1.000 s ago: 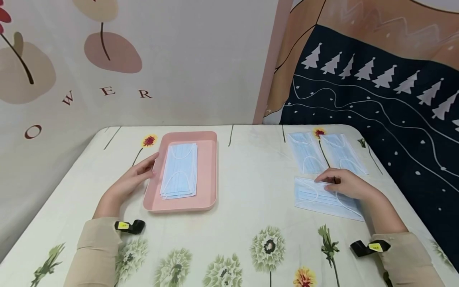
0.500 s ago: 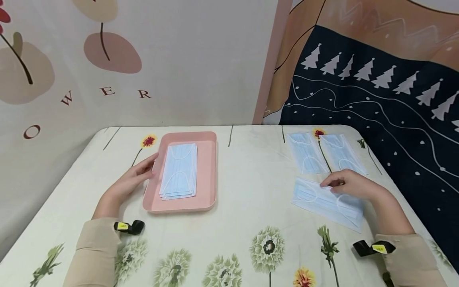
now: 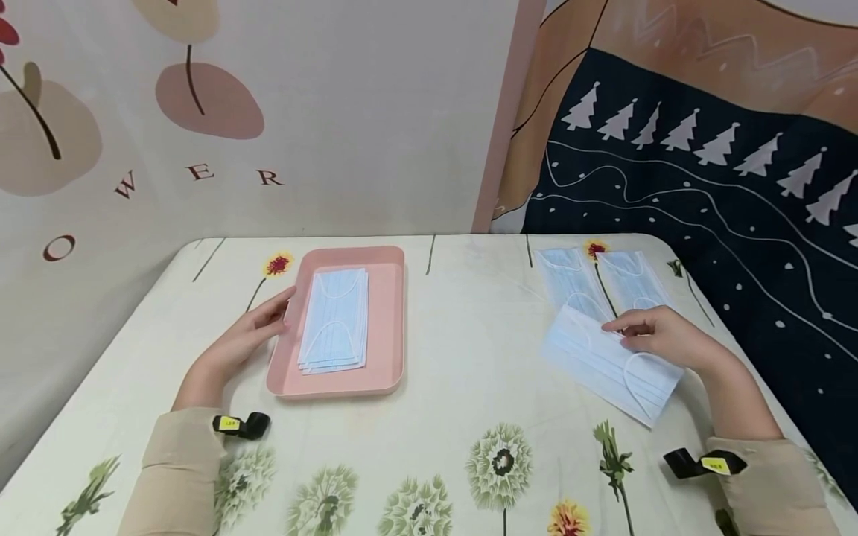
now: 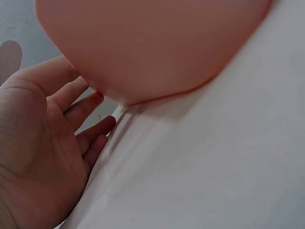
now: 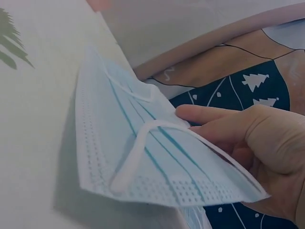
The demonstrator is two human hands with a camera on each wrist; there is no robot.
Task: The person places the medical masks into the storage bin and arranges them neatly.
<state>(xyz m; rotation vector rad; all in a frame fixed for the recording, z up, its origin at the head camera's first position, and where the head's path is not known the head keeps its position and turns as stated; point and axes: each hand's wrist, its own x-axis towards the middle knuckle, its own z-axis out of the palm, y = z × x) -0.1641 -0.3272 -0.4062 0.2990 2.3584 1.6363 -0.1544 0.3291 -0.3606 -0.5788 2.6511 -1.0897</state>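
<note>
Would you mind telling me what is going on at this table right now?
A person sits at a flowered table. Their right hand pinches one blue face mask and has it raised off the cloth, tilted. Two more masks lie flat side by side just beyond it. The left hand rests with straight fingers against the edge of a pink tray, which holds a neat stack of masks.
</note>
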